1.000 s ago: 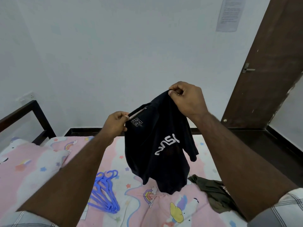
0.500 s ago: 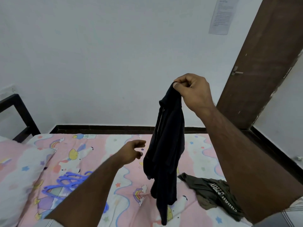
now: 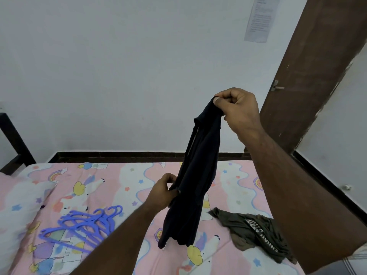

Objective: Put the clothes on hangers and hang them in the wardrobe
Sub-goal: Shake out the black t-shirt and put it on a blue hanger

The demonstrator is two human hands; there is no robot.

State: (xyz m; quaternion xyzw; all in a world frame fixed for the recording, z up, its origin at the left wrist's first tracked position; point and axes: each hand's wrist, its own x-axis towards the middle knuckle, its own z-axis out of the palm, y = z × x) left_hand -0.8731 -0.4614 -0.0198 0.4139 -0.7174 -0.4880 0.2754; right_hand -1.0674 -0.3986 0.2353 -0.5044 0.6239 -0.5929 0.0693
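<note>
Two hands are on one garment, and the step in hand looks like sorting out the shirt before any hanger goes in. Far left on the bed (image 3: 127,175), a pillow (image 3: 17,205) in the same pink cartoon print lies against the dark bed frame (image 3: 12,139). Just right of it a loose pile of blue plastic hangers (image 3: 83,225) rests on the sheet, none of them picked up.

Next comes the left hand (image 3: 162,192), low over the mattress, its fingers curled and pinching an edge of the dark shirt (image 3: 196,175) about halfway down its length. The shirt hangs as a narrow, bunched column, its lower end just above or brushing the sheet; which one is hard to tell. At the top, the right hand (image 3: 238,110) is raised and clamped on the upper end of the cloth between thumb and curled fingers. The hands are well apart, one high and one low, both gripping the same shirt.

Further right an olive shirt (image 3: 258,231) with pale lettering lies crumpled on the bed, untouched. Behind it stands a brown door (image 3: 317,76) with a metal handle, and a paper notice (image 3: 260,18) is stuck to the wall. No wardrobe shows.

Judging by this, the next move calls for spreading the shirt so the neck opening is found, then freeing one hand to reach left for a hanger.
</note>
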